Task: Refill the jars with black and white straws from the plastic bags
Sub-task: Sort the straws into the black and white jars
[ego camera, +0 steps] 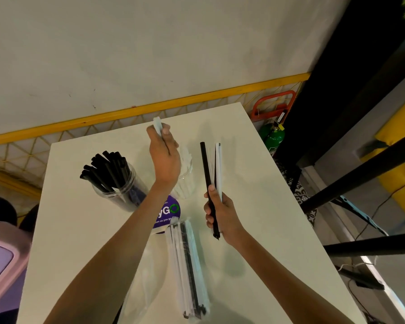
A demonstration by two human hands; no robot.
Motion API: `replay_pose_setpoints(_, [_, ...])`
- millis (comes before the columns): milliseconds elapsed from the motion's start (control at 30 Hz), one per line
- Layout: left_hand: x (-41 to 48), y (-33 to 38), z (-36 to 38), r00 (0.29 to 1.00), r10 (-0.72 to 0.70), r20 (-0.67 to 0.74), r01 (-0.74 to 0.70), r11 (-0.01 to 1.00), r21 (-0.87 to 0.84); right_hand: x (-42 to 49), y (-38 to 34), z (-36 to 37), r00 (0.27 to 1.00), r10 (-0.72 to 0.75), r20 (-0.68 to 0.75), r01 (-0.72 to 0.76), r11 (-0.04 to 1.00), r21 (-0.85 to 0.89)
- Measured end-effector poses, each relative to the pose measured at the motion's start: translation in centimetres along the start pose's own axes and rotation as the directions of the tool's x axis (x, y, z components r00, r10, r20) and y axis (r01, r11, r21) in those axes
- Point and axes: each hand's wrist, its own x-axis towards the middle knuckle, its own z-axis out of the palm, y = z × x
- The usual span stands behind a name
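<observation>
Jar of black straws (129, 199) stands at table (262, 206) left, well filled, tips fanned above the rim. Left hand (164, 157) is raised over the second jar (187, 183), thumb and fingers pinching a white straw (157, 125) upright; that jar looks only partly stocked with white. Plastic bag (190, 265) lies nearer the person, between the forearms, a mixed lot of black and white inside. Right hand (221, 213) has fingers curled round a small bundle (211, 169), one black straw and a few white. Judgement: black side largely done; white jar, the held bundle and the bag remain.
</observation>
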Motion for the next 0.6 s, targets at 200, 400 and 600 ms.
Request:
replay_pose_setpoints(200, [-3.4,-2.9,-0.2,0.989,-0.025,0.143,0.016,0.998,0.066,0.5,0.2,0.0,0.999,0.038,-0.012,-0.038,0.999,0.010])
replay_pose_setpoints(400, [-3.0,-2.7,-0.7,0.971,0.081,0.225,-0.133,0.965,0.227,0.4,0.4,0.5,0.999,0.041,0.011,-0.041,0.999,0.007])
replay_pose_setpoints(600, [-4.3,-3.9,-1.2,0.869,0.160,0.468,-0.429,0.715,0.552,0.0,0.5,0.3,1.000,0.013,0.026,-0.014,1.000,0.013])
